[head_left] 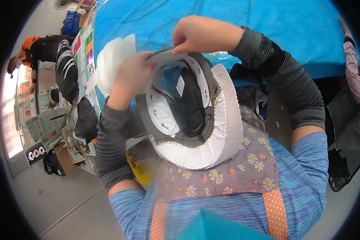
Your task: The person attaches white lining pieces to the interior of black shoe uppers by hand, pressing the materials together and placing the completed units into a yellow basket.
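A cap (222, 132) lies upside down against my apron, its opening facing up. It has a white, stitched brim on the near side and a dark grey band. Inside are black mesh and white panels with black pen marks. Along the far rim runs a translucent white strip (163, 59). My right hand (208, 35) is closed, thumb and fingers pinching the strip's right end at the rim. My left hand (131, 76), smeared by motion, has its fingertips at the strip's left end, by the cap's left rim. Its exact grip is blurred.
A stack of curved translucent white sheets (111, 60) stands just left of my left hand, on the blue-covered table (284, 36). A yellow container (140, 170) is low at left. One person (48, 50) works at far left; another's sleeve (353, 70) shows at right.
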`<state>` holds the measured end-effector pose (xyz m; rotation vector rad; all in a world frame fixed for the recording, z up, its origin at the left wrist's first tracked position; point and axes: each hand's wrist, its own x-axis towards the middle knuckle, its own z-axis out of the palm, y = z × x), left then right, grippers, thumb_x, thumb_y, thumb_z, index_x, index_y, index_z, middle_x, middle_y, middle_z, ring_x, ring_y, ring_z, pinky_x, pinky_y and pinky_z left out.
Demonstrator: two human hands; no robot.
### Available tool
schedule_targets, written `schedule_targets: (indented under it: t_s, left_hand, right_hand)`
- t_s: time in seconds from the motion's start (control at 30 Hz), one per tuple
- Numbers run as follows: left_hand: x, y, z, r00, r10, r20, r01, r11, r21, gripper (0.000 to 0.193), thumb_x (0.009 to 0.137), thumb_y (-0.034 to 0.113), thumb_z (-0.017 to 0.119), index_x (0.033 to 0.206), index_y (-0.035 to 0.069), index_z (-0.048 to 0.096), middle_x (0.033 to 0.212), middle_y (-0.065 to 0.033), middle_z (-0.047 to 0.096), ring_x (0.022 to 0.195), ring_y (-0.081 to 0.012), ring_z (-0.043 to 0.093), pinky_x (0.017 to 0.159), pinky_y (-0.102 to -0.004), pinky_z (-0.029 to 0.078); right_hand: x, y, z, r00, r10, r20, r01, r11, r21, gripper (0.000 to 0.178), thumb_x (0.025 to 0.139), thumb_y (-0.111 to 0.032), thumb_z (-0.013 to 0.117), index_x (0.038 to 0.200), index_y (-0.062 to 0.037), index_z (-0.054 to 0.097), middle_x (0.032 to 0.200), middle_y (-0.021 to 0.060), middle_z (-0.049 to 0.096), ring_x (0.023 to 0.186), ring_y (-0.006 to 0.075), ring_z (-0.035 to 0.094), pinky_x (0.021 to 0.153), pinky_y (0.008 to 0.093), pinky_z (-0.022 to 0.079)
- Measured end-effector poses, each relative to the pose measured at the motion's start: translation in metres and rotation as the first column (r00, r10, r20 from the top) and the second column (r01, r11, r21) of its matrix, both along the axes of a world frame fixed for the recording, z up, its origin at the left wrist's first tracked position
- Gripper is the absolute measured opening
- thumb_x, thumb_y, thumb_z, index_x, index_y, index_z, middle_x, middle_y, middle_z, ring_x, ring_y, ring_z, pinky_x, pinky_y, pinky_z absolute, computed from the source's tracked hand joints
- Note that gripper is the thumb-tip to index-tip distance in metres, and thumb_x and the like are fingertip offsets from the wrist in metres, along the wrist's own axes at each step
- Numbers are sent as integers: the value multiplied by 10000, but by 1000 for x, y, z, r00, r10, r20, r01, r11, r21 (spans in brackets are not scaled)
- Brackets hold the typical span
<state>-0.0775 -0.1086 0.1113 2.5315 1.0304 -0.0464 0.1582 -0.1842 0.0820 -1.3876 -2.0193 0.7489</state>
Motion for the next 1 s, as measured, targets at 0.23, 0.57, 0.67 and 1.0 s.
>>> schedule_targets:
  t_s: [0.23, 0.57, 0.67, 1.0]
  left_hand:
    - [6, -13, 11, 988, 45, 145, -46, 999, 7, 303, 871, 62, 703, 1164, -14, 684, 972, -174, 716, 814, -216, 684, 760, -341, 539]
    - [10, -13, 15, 971, -154, 183, 145, 987, 64, 180, 865, 18, 713, 1038, -30, 704, 933, -126, 718, 807, -184, 694, 730, -293, 550]
    - [9, -11, 10, 973, -106, 207, 100, 994, 37, 159, 862, 16, 717, 1011, -37, 712, 889, -120, 724, 782, -166, 691, 716, -284, 546]
    - [14, -12, 8, 965, -112, 237, 101, 993, 59, 146, 858, 20, 714, 997, -24, 715, 864, -110, 723, 786, -184, 696, 707, -284, 534]
  right_hand:
    - [-14, -10, 2, 986, -113, 121, 96, 985, 145, 218, 866, -235, 691, 912, -23, 716, 838, 145, 694, 775, 293, 685, 711, 387, 557]
    - [-16, -20, 1, 993, -22, 115, 10, 994, 108, 266, 835, -247, 738, 970, -32, 658, 828, 149, 668, 812, 335, 662, 707, 429, 520]
    - [-14, -21, 4, 996, -20, 88, 13, 997, 78, 254, 838, -239, 739, 953, -27, 659, 819, 147, 666, 803, 334, 661, 701, 432, 517]
    - [-19, -22, -2, 981, -85, 176, 46, 976, 212, 162, 841, -207, 685, 857, -47, 660, 772, 137, 650, 765, 343, 650, 667, 434, 516]
